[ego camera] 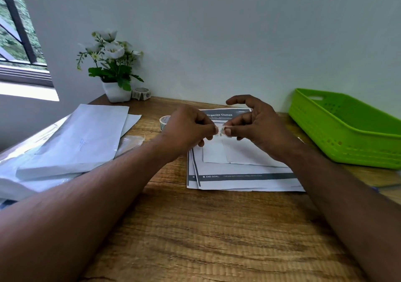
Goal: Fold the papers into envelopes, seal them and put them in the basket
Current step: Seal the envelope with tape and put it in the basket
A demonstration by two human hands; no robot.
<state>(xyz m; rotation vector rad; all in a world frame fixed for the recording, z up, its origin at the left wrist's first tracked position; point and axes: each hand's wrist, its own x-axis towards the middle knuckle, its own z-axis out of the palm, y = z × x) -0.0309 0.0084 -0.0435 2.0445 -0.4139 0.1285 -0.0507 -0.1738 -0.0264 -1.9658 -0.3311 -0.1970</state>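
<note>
From the head view, both hands meet above the folded paper (236, 153) on the printed sheets (245, 179) — left hand (186, 129) and right hand (258, 125) each pinch one end of a small sticker (221, 129), held between their fingertips. The green basket (347, 134) sits well right — apart from them.

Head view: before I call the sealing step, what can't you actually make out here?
- Sticker pinched between left hand and right hand: small and blurred, print unreadable.
- Folded paper: its upper part is hidden by both hands, so seal state is unknown.
- Green basket: right end cut off by the frame edge; near wall hides part of the floor.
- Tape roll: partly behind the left hand.
</note>
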